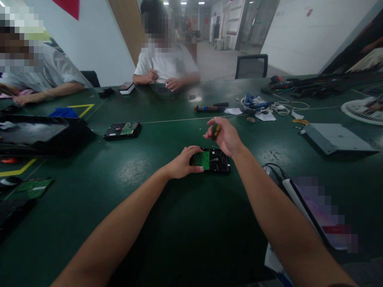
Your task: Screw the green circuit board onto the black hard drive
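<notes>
A black hard drive with a green circuit board (220, 161) lies flat on the dark green table, board side up. My left hand (184, 162) grips its left end, thumb along the near edge and fingers over the far edge. Above the drive, my right hand (226, 135) is closed around a screwdriver with a yellow and black handle (215, 131). The screwdriver points down toward the board; its thin shaft is hard to make out, and I cannot tell whether the tip touches.
Another hard drive (122, 130) lies to the left, near a black tray (44, 135). On the right are a grey metal case (338, 137), a phone (317, 211) and tangled cables (260, 103). An electric screwdriver-like tool (209, 108) lies beyond. Across the table a person (167, 65) works; another sits left.
</notes>
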The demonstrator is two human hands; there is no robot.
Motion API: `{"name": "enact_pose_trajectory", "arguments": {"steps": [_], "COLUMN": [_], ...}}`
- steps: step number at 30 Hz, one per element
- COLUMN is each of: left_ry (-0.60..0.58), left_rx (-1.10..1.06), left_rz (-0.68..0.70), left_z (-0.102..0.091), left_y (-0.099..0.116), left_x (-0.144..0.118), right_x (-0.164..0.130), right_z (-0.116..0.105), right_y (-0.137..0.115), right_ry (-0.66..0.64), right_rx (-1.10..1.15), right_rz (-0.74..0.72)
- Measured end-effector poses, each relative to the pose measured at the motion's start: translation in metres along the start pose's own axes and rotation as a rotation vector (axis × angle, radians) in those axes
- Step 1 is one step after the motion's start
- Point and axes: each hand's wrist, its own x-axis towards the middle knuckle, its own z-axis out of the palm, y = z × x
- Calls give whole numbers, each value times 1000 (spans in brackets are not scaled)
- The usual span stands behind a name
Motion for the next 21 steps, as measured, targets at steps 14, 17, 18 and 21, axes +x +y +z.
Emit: {"name": "enact_pose_trajectory", "arguments": {"steps": [14,17,18,21], "left_ry": [11,8,8,3], "left_rx": [16,24,25,24], "left_rz": [-7,-3,-1,-1], "left_z": [0,0,0,0], "left_y": [1,1,1,0], "left_x": [0,0,0,0], "right_x": [0,2,2,3], "right_z": [1,-1,-2,-3], "right_y": [-1,0,0,1], "right_ry": [-25,-11,-6,11], "right_rx": [-16,18,24,0], "right_rz": [16,25,21,-8]}}
